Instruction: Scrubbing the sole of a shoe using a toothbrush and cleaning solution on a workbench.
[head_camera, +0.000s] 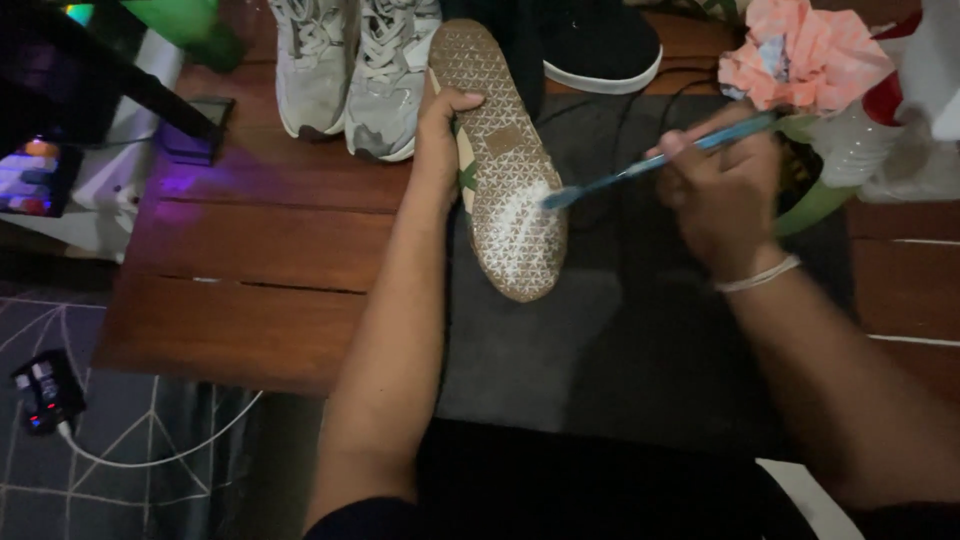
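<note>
Left hand (437, 135) grips upturned shoe (503, 170); right fingers (690, 160) clasp toothbrush (650, 165) touching sole.

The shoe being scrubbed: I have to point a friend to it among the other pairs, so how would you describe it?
Start at the wooden table and find the dark mat on it. Above the mat, the left hand holds one shoe sole-up while the right hand presses a blue toothbrush to it. Unlike the grey sneakers and black shoe behind, it shows a tan patterned sole with white foam.
</note>
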